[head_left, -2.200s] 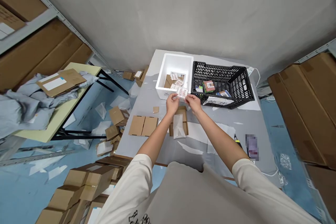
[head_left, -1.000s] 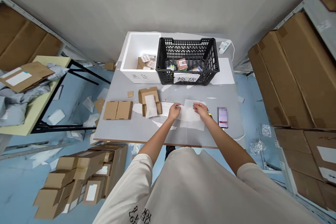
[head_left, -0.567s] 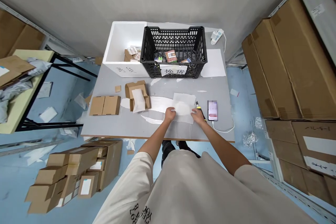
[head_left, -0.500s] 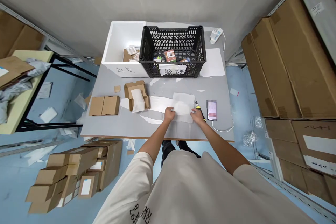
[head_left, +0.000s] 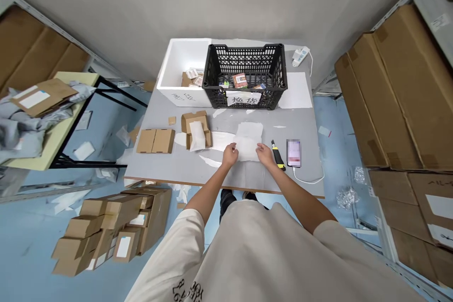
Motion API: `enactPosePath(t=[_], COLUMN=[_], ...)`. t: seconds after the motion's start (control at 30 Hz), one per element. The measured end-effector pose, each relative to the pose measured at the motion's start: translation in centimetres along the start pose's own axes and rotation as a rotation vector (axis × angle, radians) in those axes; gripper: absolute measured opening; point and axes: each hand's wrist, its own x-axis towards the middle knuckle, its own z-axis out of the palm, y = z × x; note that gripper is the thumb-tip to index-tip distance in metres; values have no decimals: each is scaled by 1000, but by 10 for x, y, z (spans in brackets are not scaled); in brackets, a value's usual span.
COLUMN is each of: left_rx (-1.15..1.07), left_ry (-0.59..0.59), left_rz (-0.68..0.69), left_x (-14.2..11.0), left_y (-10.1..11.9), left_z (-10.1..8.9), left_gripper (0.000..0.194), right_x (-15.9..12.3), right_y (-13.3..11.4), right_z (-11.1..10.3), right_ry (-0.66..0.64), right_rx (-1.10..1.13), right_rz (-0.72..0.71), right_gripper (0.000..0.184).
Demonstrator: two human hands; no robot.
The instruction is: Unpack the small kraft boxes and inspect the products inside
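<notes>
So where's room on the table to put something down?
Between the leftmost cardboard and the front edge of the table; also between the phone and the white sheet behind it. It's crowded around the open box, white bin and black crate.

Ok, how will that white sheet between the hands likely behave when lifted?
The white sheet is probably floppy and light for its size, as it looks thin. With the left hand and right hand at opposite side edges, its middle may sag.
</notes>
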Motion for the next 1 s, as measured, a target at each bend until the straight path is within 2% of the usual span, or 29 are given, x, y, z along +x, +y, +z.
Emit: enactPosePath(t=[0.13, 0.27, 0.37, 0.47, 0.57, 0.67, 0.77, 0.83, 1.0], left_rx=[52, 259, 352, 398, 420, 421, 395, 351, 328], left_ry=[108, 253, 245, 195, 116, 13, -97, -186, -368], left_rz=[67, 101, 138, 196, 261, 325, 351, 355, 336], left_x=[-6, -17, -22, -19, -8, 6, 22, 32, 54], left_y=[-3, -9, -21, -43, -70, -98, -122, -135, -154], left_z=[-42, -94, -138, -180, -211, -226, -230, -230, -226], left_gripper=[43, 39, 42, 47, 51, 53, 55, 61, 93], right_x=[-6, -15, -22, -29, -32, -30, -25, -21, -14], right_y=[-37, -74, -101, -125, -142, -151, -153, -152, -146], right_z=[27, 67, 109, 156, 202, 238, 264, 275, 287], right_ry=[-15, -51, -94, -153, -215, -253, -272, -294, -342], right_rx=[-14, -77, -129, -202, -332, -480, -577, -608, -568], right_rz=[-164, -311, -419, -521, -585, -592, -565, -540, -543], right_gripper=[42, 40, 40, 40, 40, 41, 42, 43, 42])
